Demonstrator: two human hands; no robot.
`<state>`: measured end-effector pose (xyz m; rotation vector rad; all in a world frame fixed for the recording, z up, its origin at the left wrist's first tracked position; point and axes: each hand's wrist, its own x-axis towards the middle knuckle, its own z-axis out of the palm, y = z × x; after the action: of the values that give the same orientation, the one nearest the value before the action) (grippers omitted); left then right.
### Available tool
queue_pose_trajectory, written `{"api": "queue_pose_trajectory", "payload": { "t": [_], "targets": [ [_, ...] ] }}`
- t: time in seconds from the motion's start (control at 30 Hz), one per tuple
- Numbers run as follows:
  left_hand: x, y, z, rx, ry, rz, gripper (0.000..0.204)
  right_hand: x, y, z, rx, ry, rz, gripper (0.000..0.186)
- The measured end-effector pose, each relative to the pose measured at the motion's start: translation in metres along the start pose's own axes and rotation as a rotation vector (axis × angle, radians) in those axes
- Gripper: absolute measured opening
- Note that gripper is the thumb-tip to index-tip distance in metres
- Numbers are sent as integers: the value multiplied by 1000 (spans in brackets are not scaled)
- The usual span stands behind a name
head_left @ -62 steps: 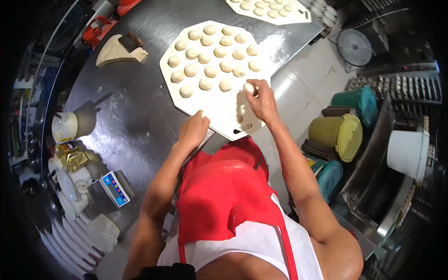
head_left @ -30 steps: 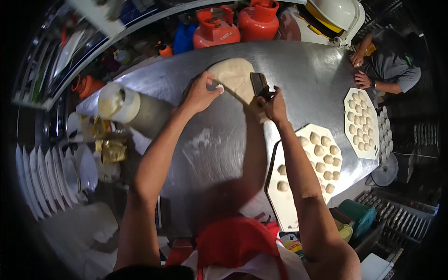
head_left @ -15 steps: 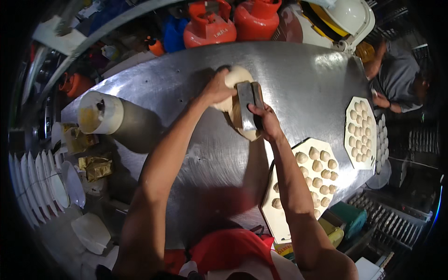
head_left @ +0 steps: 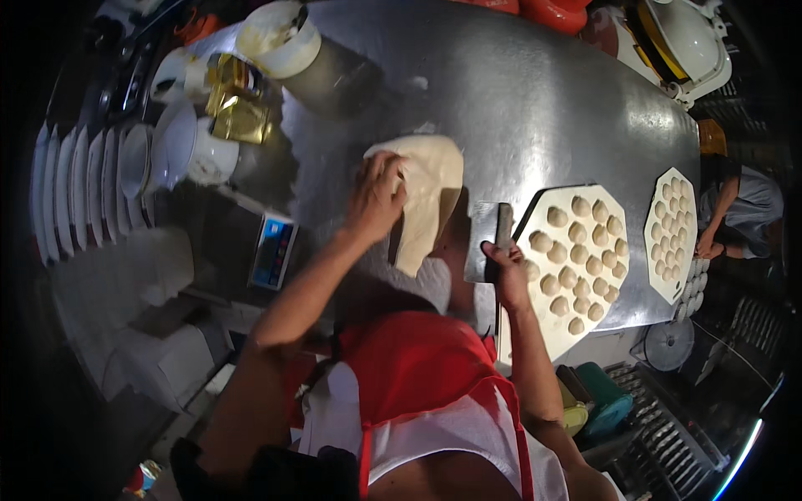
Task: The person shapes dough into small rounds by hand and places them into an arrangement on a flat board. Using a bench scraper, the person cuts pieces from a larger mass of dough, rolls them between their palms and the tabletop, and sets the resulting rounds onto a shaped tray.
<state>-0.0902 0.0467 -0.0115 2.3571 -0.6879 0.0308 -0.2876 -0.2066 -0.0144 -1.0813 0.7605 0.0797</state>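
Observation:
A long, pale slab of dough (head_left: 434, 175) lies on the steel table, broad at its far end and tapering toward me. My left hand (head_left: 378, 199) has its fingers curled over the dough's left edge, gripping it. To the right of the dough, and apart from it, my right hand (head_left: 508, 271) is wrapped around the handle of a metal dough scraper (head_left: 479, 242) with a flat rectangular blade. The scraper is beside the left edge of a pale board (head_left: 539, 334) that carries several round dough balls (head_left: 581, 255).
A second board of dough balls (head_left: 671, 230) sits at the far right, near another person (head_left: 739, 209). At the left stand a white tub (head_left: 280, 42), gold foil packets (head_left: 240, 121), bowls (head_left: 175, 144), a digital scale (head_left: 273, 250) and a row of white plates (head_left: 83, 192).
The view has shifted, and both hands are nearer my body. The scraper has moved off the dough to its right. My left hand stays on the dough, which now lies stretched out lengthwise.

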Motion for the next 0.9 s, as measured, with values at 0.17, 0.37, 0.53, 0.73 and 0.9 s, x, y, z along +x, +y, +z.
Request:
{"api": "queue_pose_trajectory", "payload": {
  "t": [0.17, 0.37, 0.53, 0.73, 0.9],
  "targets": [
    [-108, 28, 46, -310, -16, -196, 21, -59, -34, -5, -266, -75, 17, 17],
    [-86, 14, 36, -541, -150, -578, 28, -96, -34, 11, -325, -87, -48, 22],
    [-57, 29, 56, -183, -34, -595, 46, -97, -29, 34, -887, -44, -287, 36],
    [-115, 8, 43, -480, -40, -638, 30, -40, -30, 126, -1539, -197, -564, 35],
    [-125, 10, 32, -508, 29, -643, 22, 44, 3, 193, -1666, -248, -848, 21]
  ]
}}
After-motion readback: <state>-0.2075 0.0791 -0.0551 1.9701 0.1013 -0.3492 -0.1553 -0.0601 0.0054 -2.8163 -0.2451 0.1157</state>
